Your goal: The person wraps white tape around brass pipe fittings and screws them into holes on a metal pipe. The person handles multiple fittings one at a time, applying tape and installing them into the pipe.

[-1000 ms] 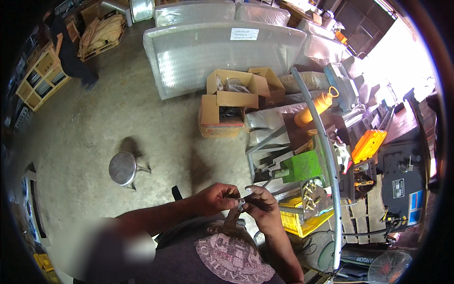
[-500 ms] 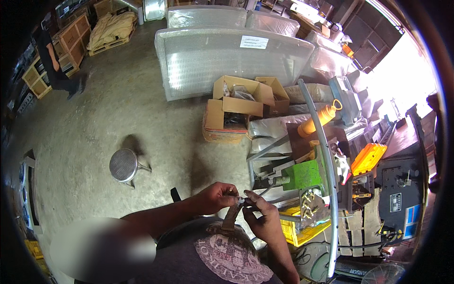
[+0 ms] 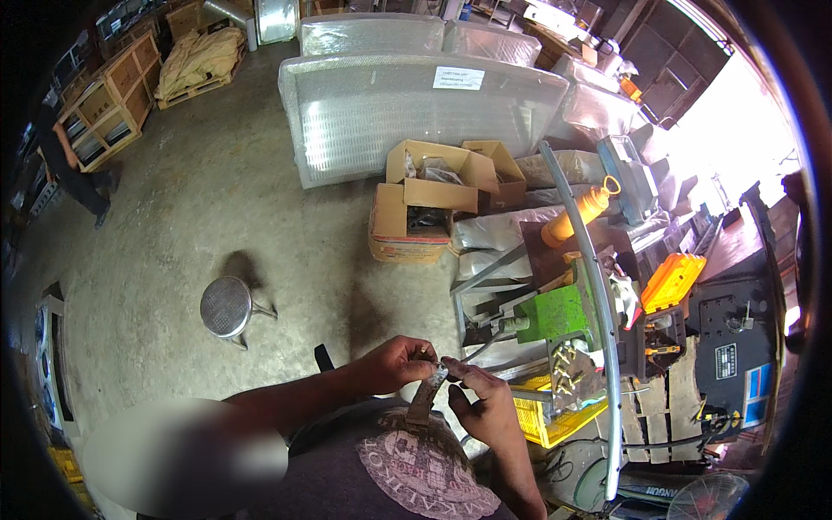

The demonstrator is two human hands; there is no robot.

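Concrete workshop floor (image 3: 260, 217): stool (image 3: 225, 305) left of centre, cardboard boxes (image 3: 433, 195) above. Lower centre: left hand (image 3: 400, 364) and right hand (image 3: 484, 406) both pinch a small metal part (image 3: 436, 376) between fingertips.

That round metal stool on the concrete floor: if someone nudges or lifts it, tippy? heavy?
The stool looks like thin pressed metal with slim legs, so probably light to lift. The seat seems wider than the leg spread, so a shove at the rim may tip it. On the rough concrete floor it would likely scrape rather than glide. Neither hand is near it.
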